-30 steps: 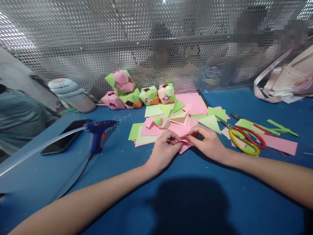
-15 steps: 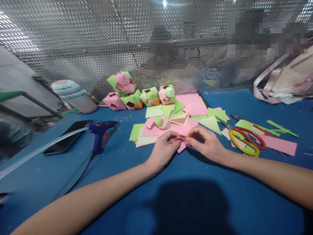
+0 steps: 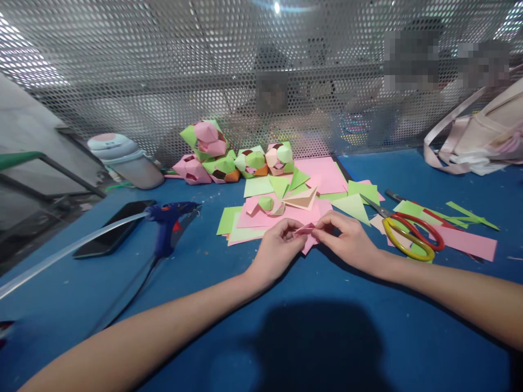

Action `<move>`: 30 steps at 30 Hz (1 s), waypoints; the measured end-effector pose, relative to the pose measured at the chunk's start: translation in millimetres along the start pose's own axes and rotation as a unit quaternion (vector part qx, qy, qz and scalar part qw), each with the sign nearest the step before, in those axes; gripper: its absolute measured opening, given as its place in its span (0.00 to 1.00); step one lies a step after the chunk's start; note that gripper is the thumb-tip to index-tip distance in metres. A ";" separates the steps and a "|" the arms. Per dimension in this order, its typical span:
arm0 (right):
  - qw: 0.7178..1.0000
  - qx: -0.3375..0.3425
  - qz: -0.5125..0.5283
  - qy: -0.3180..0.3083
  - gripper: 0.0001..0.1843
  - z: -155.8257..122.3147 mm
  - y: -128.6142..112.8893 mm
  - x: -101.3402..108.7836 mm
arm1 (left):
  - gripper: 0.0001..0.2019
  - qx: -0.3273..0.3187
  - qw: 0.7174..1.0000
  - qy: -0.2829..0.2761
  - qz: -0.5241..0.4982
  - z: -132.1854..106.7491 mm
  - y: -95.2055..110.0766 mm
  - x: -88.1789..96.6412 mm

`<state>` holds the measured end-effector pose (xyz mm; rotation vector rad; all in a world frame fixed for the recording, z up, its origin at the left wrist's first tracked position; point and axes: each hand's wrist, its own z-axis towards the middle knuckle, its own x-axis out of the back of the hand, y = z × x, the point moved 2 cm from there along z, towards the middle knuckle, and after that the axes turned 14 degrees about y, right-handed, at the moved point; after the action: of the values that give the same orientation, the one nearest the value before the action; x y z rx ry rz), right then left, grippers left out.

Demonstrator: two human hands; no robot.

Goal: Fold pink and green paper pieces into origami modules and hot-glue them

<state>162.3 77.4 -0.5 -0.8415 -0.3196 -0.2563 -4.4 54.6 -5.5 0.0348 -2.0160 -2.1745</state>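
Observation:
Between my two hands is a folded piece of pink paper (image 3: 309, 245), its lower corner pointing down toward the table. My left hand (image 3: 278, 247) pinches its left side with thumb and fingers. On the other side, my right hand (image 3: 345, 239) grips the paper's upper right edge; the fingertips partly cover the folds. Just beyond my hands lie pink sheets (image 3: 253, 212) with a small curled green-and-pink paper piece (image 3: 266, 204) and a folded peach paper (image 3: 301, 198) on top. Scissors (image 3: 408, 234) with yellow and red handles rest right of my right hand.
At left are a blue hot glue gun (image 3: 164, 228) with a long clear glue stick, a black phone (image 3: 110, 231) and a tumbler (image 3: 126, 160). Several folded paper balls (image 3: 208, 141) stand against the perforated metal screen (image 3: 163, 92). A pale bag (image 3: 486, 130) sits back right.
The pink paper has tilted slightly between my fingers, its lower corner shifting a little to the right. Both hands keep their hold.

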 end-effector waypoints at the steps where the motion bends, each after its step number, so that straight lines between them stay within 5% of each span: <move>1: 1.000 0.002 0.000 0.000 0.02 0.5 -0.5 0.7 | 0.05 0.000 1.000 0.002 -0.002 0.0 0.6 0.0; 10: 1.000 -0.005 0.004 0.004 0.03 3.0 3.0 0.0 | 0.08 0.045 0.998 0.009 -0.041 -0.4 0.4 -0.8; 17: 1.000 -0.009 0.018 -0.009 0.02 1.0 3.2 -0.8 | 0.07 0.022 1.000 0.009 -0.015 1.3 -4.6 -0.2; 30: 0.989 -0.119 0.071 -0.043 0.11 1.3 8.8 -2.5 | 0.07 0.054 0.996 0.020 -0.068 3.9 -7.7 0.6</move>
<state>162.8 84.3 -6.7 -1.1075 -0.3111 -0.1265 -6.4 58.9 -12.7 0.2339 -2.1643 -2.1213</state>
